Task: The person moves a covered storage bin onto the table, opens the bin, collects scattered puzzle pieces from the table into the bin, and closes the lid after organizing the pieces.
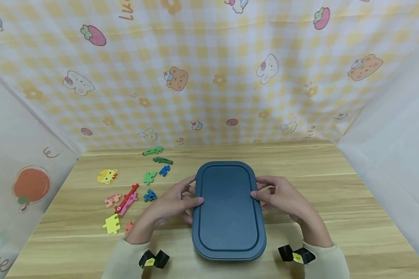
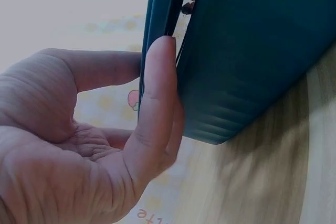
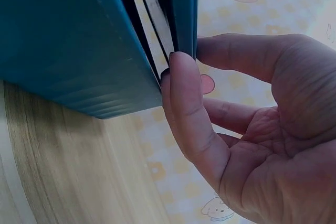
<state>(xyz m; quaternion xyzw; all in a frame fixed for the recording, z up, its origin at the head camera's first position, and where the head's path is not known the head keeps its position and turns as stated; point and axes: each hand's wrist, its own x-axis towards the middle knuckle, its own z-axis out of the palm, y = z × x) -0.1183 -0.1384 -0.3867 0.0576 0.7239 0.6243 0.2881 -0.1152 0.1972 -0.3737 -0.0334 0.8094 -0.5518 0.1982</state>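
We are pinching the blue lid (image 1: pixel 228 209) by its long sides with left hand (image 1: pixel 176 199) and right hand (image 1: pixel 283 195), a gap showing above its box (image 2: pixel 252 61), roughly midway between the worktop (image 1: pixel 335 193)'s side edges. Puzzle pieces (image 1: pixel 112 224) are lying toward the left edge; checked cloth (image 1: pixel 209 100) is hanging along the far edge.

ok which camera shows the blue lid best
The head view: it shows nearly the whole top of the blue lid and its rounded outline. The left and right wrist views each show only part of its edge, pinched by fingers, with a gap above the box.
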